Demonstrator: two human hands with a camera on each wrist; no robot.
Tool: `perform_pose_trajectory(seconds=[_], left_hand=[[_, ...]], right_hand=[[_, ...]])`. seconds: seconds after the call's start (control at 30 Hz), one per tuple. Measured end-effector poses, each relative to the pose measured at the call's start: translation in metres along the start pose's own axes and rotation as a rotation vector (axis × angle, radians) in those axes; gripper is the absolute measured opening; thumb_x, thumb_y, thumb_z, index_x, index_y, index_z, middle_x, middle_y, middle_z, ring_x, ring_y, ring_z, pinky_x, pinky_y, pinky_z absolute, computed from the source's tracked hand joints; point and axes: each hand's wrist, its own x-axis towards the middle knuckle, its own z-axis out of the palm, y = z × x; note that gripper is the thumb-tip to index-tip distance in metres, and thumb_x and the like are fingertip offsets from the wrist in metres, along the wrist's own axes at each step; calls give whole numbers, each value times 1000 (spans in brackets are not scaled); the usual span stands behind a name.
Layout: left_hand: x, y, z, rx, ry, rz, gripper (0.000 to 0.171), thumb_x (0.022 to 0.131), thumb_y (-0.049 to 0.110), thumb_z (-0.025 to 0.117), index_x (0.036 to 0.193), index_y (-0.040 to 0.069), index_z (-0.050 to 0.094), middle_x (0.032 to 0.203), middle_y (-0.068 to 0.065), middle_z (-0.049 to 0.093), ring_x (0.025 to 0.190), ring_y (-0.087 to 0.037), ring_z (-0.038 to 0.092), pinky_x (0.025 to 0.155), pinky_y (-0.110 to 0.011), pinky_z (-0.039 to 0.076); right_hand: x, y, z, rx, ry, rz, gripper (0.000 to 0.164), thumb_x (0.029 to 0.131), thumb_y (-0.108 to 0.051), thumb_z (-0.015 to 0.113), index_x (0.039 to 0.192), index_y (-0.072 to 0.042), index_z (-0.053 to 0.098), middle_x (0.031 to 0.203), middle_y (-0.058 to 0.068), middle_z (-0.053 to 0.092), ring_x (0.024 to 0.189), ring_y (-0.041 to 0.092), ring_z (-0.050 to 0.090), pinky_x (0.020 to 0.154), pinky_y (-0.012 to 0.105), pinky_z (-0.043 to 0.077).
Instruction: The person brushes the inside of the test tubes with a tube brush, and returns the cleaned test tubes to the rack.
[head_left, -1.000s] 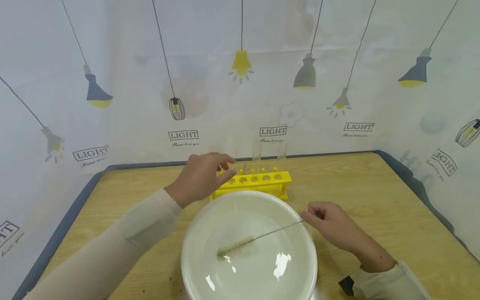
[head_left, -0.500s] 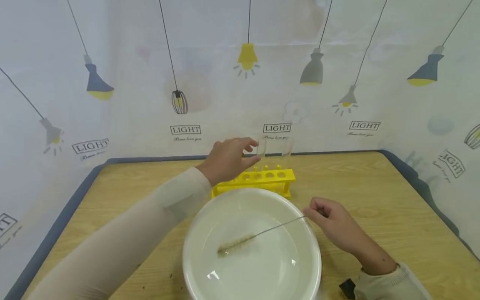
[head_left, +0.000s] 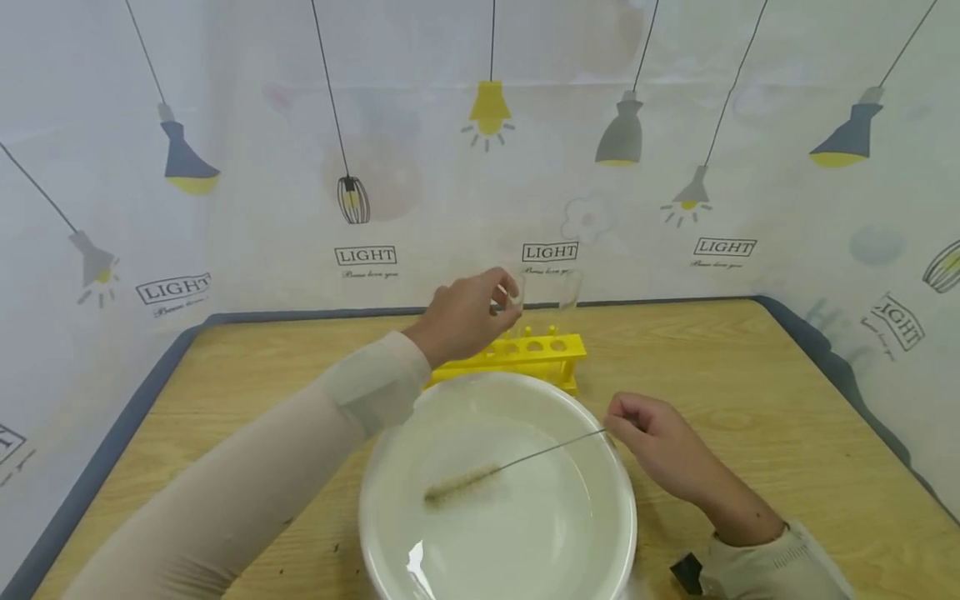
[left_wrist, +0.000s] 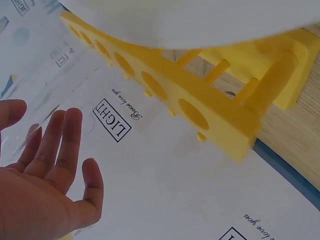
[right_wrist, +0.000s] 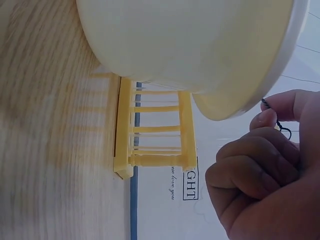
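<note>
- Yellow rack (head_left: 534,348) stood on the desk (head_left: 712,358) behind the basin (head_left: 611,500). Row of round holes along its top bar.
- Left hand (head_left: 468,312) was above the rack's left part, thumb and fingers (left_wrist: 70,135) on either side of a clear test tube (head_left: 521,292). Thumb sat apart from the rest, little finger spread out. Couldn't tell whether they gripped the glass.
- Second tube (head_left: 570,290) stood in the rack to the right, top well above the bar.
- Right hand (head_left: 660,437) pinched the brush (head_left: 463,485) by its thin wire handle, thumb against forefinger, other fingers curled in. Wire's end loop showed in the right wrist view.
- Bristle head was over the basin's inside, wire slanting across the right rim.
- Basin was white, round, with clear liquid inside.
- Small black object (head_left: 687,573) lay beside the right sleeve (head_left: 780,567).
- Backdrop (head_left: 420,125) carried lamp prints and "LIGHT" lettering.
</note>
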Motion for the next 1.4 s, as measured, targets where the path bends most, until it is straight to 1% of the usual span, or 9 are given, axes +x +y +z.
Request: perform_pose_trajectory(seconds=[0.1,0.17,0.23,0.33,0.5,0.73,0.93,1.1,1.4], left_hand=[[0,-1,1,-31,-12,-20,23,101,31,60,122,22,54,120,0,69,90,-13,68,74,-29,57],[0,-3,2,-44,-19,-31,24,100,29,61,122,21,54,119,0,69,89,-13,69,70,-27,57],[0,-4,3,-56,-28,-45,24,100,27,61,122,21,54,119,-1,69,89,-14,69,70,-27,57],[1,-7,4,-78,-50,-82,26,98,25,63,123,22,54,121,0,68,95,-16,67,75,-28,58],[0,-11,9,-70,-90,-114,27,98,24,64,123,21,55,122,1,65,101,-17,65,80,-29,57],[-1,-12,10,-40,-72,-84,24,97,25,65,119,20,57,117,2,66,96,-16,64,75,-27,56],[-4,-9,4,-59,-45,-78,18,97,24,67,112,21,57,117,3,67,100,-15,65,81,-28,57],[-9,-6,-2,-84,-22,-35,14,97,23,66,106,21,55,114,4,68,105,-14,65,87,-31,57],[-21,-5,-8,-85,16,29,14,97,22,66,104,20,54,113,5,66,110,-15,64,93,-33,55]], right_hand=[[0,-2,1,-5,-10,14,21,103,-17,55,85,-6,59,74,4,47,66,14,44,57,27,39],[1,-3,1,-7,-12,14,20,102,-16,54,85,-7,59,75,6,49,67,14,45,57,27,40],[1,-3,1,-8,-12,11,20,102,-15,54,85,-7,59,76,8,50,67,14,46,58,27,40],[2,-2,2,-7,-11,9,20,103,-17,54,86,-7,59,78,10,52,68,15,47,58,27,41],[2,0,1,-1,-18,20,22,103,-21,55,87,-7,59,79,11,52,67,15,46,56,27,41],[2,-1,2,7,-28,16,22,103,-21,55,87,-7,60,75,8,50,65,13,45,55,27,40],[1,-1,-1,-10,-19,7,24,103,-24,56,86,-8,60,71,3,46,62,12,43,53,27,39],[0,1,-1,-9,-21,6,23,103,-23,56,86,-7,60,72,2,45,63,11,44,54,27,39],[1,1,-1,-11,-40,7,22,103,-22,55,88,-7,60,74,6,48,64,12,44,54,27,40]])
